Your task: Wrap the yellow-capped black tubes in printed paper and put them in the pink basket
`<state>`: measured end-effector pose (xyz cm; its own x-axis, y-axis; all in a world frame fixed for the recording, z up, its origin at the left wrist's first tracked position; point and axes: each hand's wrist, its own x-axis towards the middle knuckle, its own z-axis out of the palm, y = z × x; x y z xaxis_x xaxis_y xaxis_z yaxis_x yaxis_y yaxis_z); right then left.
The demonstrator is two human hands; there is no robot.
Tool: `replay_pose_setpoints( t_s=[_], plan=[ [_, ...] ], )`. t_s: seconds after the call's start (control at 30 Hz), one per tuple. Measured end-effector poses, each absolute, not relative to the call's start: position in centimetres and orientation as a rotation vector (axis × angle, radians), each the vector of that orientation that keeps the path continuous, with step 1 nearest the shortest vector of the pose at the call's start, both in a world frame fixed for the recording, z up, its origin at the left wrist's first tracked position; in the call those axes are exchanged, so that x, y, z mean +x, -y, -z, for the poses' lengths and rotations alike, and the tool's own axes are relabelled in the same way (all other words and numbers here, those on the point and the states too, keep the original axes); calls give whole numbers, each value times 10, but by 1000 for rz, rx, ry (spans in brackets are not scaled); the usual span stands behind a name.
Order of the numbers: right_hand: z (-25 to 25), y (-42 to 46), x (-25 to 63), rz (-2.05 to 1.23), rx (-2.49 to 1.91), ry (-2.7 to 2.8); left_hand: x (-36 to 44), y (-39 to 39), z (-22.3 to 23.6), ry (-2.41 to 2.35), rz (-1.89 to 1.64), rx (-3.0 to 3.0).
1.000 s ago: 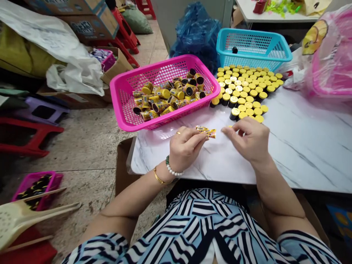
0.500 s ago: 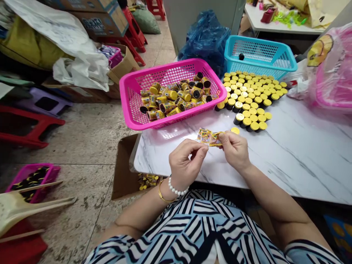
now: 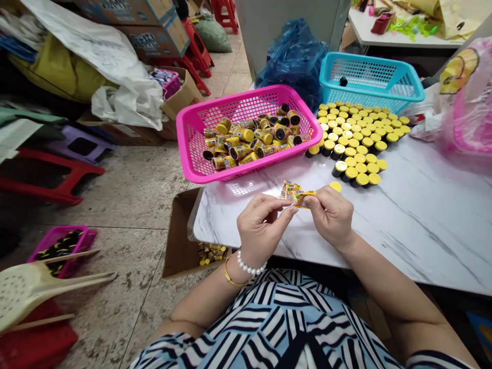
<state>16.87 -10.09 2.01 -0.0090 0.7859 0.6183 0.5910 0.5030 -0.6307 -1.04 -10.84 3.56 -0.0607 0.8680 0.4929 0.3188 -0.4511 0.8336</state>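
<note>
My notes from the head view: a second ago the left hand held a small bunch of labels and the right hand was well apart from it; now both hands meet over the near edge of the table (image 3: 430, 220). The right hand (image 3: 333, 218) pinches one yellow printed label (image 3: 305, 199) between thumb and fingers. The left hand (image 3: 261, 220) brings thumb and forefinger almost together at the label's left edge; I cannot tell whether they grip it. More labels (image 3: 289, 188) show just beyond those fingertips. I judge this to mean the work is now with one label rather than the bunch. One yellow-capped pot (image 3: 335, 186) shows just beyond the right hand, apart from the block of capped pots (image 3: 366, 131) packed at far right, dark sides bare. Containers: the pink basket (image 3: 185, 148), far left on the tabletop, has a jumble of labelled pots (image 3: 246, 134) lying every way. The blue basket (image 3: 369, 97) behind the block has one dark piece (image 3: 343, 81) in it. Below the table's left edge, a cardboard box (image 3: 180, 225) holds small yellow-and-dark pieces (image 3: 211, 252), too small to make out.
</note>
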Motion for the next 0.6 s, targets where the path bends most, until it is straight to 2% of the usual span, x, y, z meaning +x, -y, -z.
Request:
replay_pose_setpoints(
  t_s=[0.37, 0.6],
  plan=[
    [-5, 98, 158, 45, -1070, 1805, -11, 104, -27, -1167, -1362, 1384],
    [-13, 94, 174, -108, -1117, 1910, -17, 100, -24, -1116, -1125, 1023]
  ],
)
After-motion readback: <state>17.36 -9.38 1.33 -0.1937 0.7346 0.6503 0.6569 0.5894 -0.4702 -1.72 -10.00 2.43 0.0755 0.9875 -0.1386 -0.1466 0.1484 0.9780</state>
